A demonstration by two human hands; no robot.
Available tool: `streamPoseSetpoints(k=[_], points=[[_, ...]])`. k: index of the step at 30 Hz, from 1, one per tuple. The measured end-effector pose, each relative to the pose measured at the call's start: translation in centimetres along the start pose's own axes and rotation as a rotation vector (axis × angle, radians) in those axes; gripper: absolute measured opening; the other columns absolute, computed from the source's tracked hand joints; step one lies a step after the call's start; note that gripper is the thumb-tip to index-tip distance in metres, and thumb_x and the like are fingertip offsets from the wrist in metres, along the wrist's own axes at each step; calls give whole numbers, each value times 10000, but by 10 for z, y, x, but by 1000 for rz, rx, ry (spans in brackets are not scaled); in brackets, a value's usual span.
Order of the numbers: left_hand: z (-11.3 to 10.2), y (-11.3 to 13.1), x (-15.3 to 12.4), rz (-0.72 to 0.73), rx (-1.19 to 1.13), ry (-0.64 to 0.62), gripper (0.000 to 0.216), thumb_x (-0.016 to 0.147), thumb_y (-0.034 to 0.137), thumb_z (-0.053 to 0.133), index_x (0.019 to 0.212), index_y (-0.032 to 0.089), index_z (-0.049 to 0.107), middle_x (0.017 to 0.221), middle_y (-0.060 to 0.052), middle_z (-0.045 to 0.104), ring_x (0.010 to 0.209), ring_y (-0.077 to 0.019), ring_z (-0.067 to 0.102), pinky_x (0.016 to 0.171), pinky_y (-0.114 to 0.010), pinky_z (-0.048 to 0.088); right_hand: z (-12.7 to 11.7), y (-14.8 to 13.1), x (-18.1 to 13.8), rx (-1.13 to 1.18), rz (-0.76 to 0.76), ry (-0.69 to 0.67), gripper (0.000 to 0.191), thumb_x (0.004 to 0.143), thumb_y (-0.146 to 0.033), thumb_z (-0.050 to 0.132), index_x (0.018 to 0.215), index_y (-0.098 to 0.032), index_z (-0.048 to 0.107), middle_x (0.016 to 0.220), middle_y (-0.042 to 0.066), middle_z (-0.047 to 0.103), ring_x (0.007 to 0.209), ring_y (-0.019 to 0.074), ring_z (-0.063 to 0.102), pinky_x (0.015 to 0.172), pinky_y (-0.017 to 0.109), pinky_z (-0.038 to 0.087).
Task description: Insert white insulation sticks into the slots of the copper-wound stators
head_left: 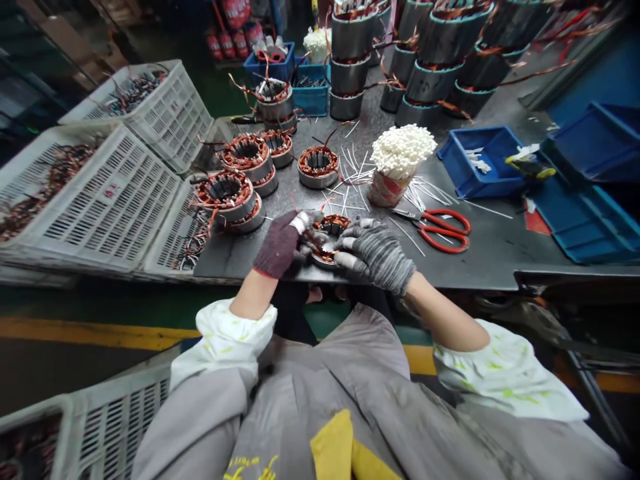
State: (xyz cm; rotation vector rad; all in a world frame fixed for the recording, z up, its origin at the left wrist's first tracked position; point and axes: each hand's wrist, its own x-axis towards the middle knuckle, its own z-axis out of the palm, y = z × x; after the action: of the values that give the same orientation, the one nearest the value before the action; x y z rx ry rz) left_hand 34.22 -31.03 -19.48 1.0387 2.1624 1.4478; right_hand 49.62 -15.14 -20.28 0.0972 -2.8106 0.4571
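Stator (334, 225), one, between two gloved hands (280, 243) (376, 253)

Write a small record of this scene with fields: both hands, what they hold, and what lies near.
left hand: dark glove, grips the stator on its left side
right hand: grey glove, grips its right side
stator: copper windings, at the near edge of the bench
nearby right: red scissors, cup of white tubes
nearby left: white crates

Nothing can be read; a red mark (111, 191) on the white crate (75, 213) is blurred.
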Motion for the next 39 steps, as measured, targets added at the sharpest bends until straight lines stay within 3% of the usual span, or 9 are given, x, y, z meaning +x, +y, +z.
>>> streamPoseSetpoints(k=[5, 8, 11, 14, 21, 23, 27, 32, 39], points=[[2, -19, -53, 103, -6, 232, 462, 1061, 477, 353, 1217, 208, 694, 1120, -88, 773, 928, -189, 743, 817, -352, 610, 0, 12, -3, 54, -70, 13, 357, 1017, -478, 550, 1079, -226, 795, 1127, 92, 749, 1046, 277, 625, 973, 477, 425], [5, -13, -88, 396, 253, -33, 208, 983, 392, 620, 1121, 298, 743, 1064, -30, 793, 1037, -189, 737, 982, -374, 573, 5, 8, -7, 54, -72, 61, 378, 1035, -473, 511, 1066, -235, 803, 1138, 94, 749, 1089, 285, 617, 1005, 493, 413], [7, -7, -81, 696, 629, -122, 339, 963, 284, 652, 1296, 343, 680, 1310, -39, 731, 1351, -242, 596, 1238, -515, 352, 8, 2, -10, 54, -59, 128, 370, 1031, -476, 513, 1085, -244, 797, 1138, 95, 753, 1115, 295, 614, 1026, 509, 420], [3, -10, -51, 732, 763, -35, 385, 981, 275, 596, 1364, 262, 637, 1403, -83, 676, 1402, -286, 546, 1257, -566, 279, 3, 6, -12, 116, -89, 156, 297, 1010, -459, 575, 1102, -270, 785, 1143, 68, 757, 1091, 264, 641, 1022, 475, 456], [14, -7, -40, 712, 786, -7, 305, 933, 258, 623, 1226, 248, 707, 1211, -74, 767, 1178, -305, 677, 1029, -505, 463, -22, 89, 10, 416, 617, 1004, 245, 962, -388, 592, 930, -181, 719, 907, 60, 738, 841, 193, 671, 867, 383, 561], [21, -1, -49, 681, 815, 55, 274, 936, 260, 627, 1194, 243, 715, 1190, -80, 772, 1166, -313, 682, 1059, -530, 443, -28, 113, 22, 385, 673, 1086, 211, 863, -352, 706, 968, -170, 715, 940, 63, 729, 836, 188, 662, 870, 394, 569], [27, 0, -54, 696, 837, 55, 292, 935, 230, 610, 1214, 250, 692, 1248, -69, 754, 1298, -332, 619, 1198, -606, 320, -38, 125, 33, 424, 518, 1101, 163, 864, -341, 706, 935, -195, 712, 931, 41, 718, 872, 181, 676, 880, 394, 587], [27, -8, -47, 761, 738, 64, 365, 899, 203, 627, 1263, 220, 644, 1217, -81, 756, 1238, -287, 659, 1194, -526, 394, -46, 77, 1, 706, 387, 1099, 167, 922, -392, 679, 1005, -247, 687, 993, 31, 751, 835, 184, 720, 829, 405, 634], [26, -3, -49, 561, 742, -99, 433, 930, 203, 544, 1360, 194, 600, 1355, -113, 688, 1409, -303, 531, 1239, -575, 308, -16, -17, -87, 675, 83, 354, 243, 1013, -386, 518, 976, -239, 708, 1139, 102, 765, 999, 228, 754, 869, 398, 629]])
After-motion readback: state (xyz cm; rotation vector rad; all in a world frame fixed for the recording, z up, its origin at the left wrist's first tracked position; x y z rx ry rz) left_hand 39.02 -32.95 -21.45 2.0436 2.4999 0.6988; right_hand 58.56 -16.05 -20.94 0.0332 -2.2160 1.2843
